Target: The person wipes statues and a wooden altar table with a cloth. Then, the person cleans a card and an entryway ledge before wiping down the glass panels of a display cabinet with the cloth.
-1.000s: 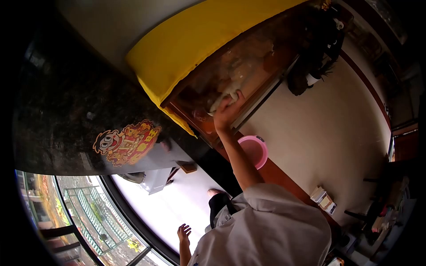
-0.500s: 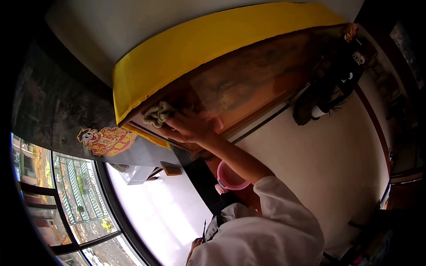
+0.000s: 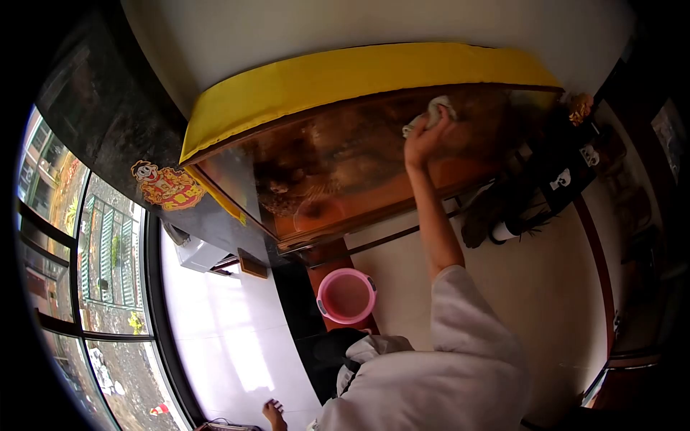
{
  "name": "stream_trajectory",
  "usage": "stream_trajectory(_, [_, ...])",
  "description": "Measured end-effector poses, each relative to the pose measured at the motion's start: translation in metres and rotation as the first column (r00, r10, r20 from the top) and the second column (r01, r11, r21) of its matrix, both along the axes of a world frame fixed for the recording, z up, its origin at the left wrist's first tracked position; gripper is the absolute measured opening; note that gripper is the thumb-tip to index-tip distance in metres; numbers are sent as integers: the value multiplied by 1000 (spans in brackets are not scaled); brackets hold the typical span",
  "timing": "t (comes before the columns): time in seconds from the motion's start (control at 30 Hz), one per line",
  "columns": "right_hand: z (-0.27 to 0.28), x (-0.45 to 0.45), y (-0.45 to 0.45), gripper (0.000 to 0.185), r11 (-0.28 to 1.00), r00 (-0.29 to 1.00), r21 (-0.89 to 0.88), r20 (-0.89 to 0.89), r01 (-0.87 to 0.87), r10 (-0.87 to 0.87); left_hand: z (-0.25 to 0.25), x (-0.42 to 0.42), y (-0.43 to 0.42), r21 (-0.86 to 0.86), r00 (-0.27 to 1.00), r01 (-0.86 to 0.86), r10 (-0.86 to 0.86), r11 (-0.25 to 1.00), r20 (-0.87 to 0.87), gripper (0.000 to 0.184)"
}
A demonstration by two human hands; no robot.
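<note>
My right hand point(image 3: 425, 142) is closed on a pale, bunched cloth point(image 3: 436, 113). It presses the cloth against the glass front of a wide wooden-framed case point(image 3: 359, 151), close below its upper edge. Yellow fabric point(image 3: 345, 68) covers the top of this case. Reflections on the glass hide most of what lies behind it. My left hand point(image 3: 273, 413) hangs low at the bottom left, away from the case, fingers loosely bent and slightly apart with nothing in them.
A pink basin point(image 3: 347, 296) holding water stands on a reddish-brown surface below the case. A potted plant point(image 3: 507, 228) and dark shelf items are at right. A cartoon sticker point(image 3: 169, 185) marks the dark wall at left, above large windows point(image 3: 108, 266).
My right hand has moved the cloth from the left end of the glass far to the right and upward. The view has shifted, showing more of the basin and my left hand.
</note>
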State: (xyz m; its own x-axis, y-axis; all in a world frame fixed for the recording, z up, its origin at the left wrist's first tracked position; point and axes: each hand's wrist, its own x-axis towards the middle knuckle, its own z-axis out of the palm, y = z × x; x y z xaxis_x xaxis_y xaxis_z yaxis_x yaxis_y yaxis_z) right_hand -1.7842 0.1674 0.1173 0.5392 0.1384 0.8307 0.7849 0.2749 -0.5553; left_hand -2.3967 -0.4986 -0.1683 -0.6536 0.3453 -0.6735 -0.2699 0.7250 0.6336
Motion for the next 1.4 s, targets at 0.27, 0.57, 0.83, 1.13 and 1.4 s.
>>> stream_trajectory(0.27, [19, -61, -11, 41, 812, 422, -289, 738, -508, 527, 222, 186, 400, 261, 378, 840, -168, 476, -910, 24])
stream_trajectory(0.57, [33, 348, 39, 14, 967, 566, 170, 824, -191, -34, 381, 415, 626, -151, -311, 781, 167, 606, -936, 63])
stream_trajectory(0.83, [39, 676, 61, 32, 983, 977, 80, -150, 165, -152, 339, 422, 677, -60, -345, 742, 303, 668, -888, 68])
stream_trajectory(1.13, [-4, 431, 34, 29, 793, 760, 76, -247, -604, 602, 340, 417, 682, -21, -361, 733, 364, 680, -859, 71])
stream_trajectory(1.4, [-29, 530, 63, 42, 989, 988, 145, -144, -27, 48, 340, 411, 685, -11, -371, 765, 427, 645, -825, 65])
